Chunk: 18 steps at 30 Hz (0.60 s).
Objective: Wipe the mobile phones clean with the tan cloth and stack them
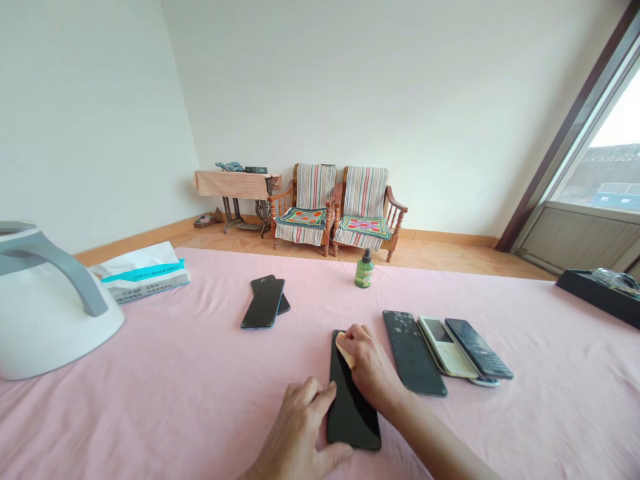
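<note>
Glossy black rectangular phone [350, 421]: flat at near centre, between the hands; a hard push could skid it.
Right hand [373, 368]: pinching a pale-orange wipe [345, 350], mostly hidden, perhaps cloth, on the phone's far end; a slipping fingertip could smudge the surface.
Left hand [303, 427]: loosely spread, fingers at the left edge; light bracing might let the phone turn.
Wrinkled pink fabric tablecloth [195, 400]: could bunch under pressure.
Pale-spotted black phone [414, 355]: near right; a wide forearm swing could knock it.
Green bottle with black top [365, 272]: upright, far side; tugged fabric might topple it.
</note>
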{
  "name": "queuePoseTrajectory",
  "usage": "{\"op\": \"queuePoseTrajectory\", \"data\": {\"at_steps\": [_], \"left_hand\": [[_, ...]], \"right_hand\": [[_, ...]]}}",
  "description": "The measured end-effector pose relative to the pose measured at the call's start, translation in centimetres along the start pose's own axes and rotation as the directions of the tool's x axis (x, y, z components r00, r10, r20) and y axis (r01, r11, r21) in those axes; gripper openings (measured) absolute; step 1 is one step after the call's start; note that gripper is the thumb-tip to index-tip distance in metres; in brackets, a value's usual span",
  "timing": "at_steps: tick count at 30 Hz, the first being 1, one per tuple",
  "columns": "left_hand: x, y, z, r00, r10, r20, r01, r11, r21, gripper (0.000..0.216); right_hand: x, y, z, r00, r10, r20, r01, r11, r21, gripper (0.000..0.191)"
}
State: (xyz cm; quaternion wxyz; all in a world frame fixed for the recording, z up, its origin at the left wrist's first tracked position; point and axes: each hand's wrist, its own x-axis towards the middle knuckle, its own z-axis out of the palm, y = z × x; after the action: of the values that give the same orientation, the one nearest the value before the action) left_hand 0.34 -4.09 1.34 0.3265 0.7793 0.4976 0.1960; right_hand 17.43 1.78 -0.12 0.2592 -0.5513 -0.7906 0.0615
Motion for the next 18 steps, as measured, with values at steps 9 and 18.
{"op": "queuePoseTrajectory", "data": {"at_steps": [9,18], "left_hand": [[-0.2,0.4,-0.1,0.999,-0.029,0.015,0.03,0.999,-0.033,0.066],[-0.2,-1.2,0.9,0.998,0.026,-0.056,-0.027,0.999,-0.025,0.065]], "right_hand": [[-4.1,0.4,-1.4,1.0,0.029,0.011,-0.03,0.995,0.095,0.03],[-5.9,-0.5,-1.4,1.0,0.027,0.015,-0.029,0.99,0.139,0.025]]}}
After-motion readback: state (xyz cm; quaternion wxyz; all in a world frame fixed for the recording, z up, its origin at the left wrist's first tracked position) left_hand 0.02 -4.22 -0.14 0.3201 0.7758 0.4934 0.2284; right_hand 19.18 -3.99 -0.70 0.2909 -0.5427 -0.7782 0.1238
